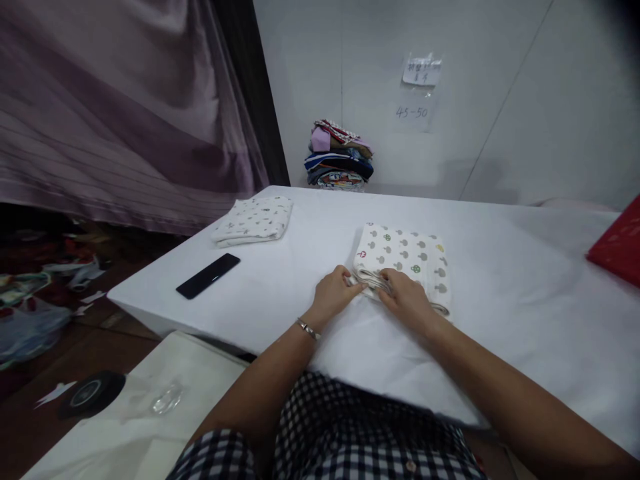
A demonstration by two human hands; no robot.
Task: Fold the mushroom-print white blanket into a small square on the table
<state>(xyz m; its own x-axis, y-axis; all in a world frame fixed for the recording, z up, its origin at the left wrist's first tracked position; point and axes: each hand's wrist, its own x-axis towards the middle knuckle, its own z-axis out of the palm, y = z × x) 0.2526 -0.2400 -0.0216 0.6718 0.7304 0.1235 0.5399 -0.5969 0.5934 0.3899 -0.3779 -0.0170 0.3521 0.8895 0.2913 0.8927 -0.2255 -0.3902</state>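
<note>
A folded white cloth (404, 257) printed with grey, green, red and yellow tree or mushroom shapes lies on the white-covered table (310, 240) in front of me. My left hand (334, 292) pinches its near left corner, where the folded layers show. Close beside it, my right hand (407, 300) grips the same near edge, thumb and fingers bent around the layers. Parts of the near edge are hidden under my right hand and forearm.
Another folded white printed cloth (257, 220) and a black phone (209, 275) lie on the table's left. A stack of folded fabrics (340, 157) stands beyond the far edge. Something red (617, 247) is at the right. A pale surface (145, 413) adjoins at lower left, near a curtain (150, 100).
</note>
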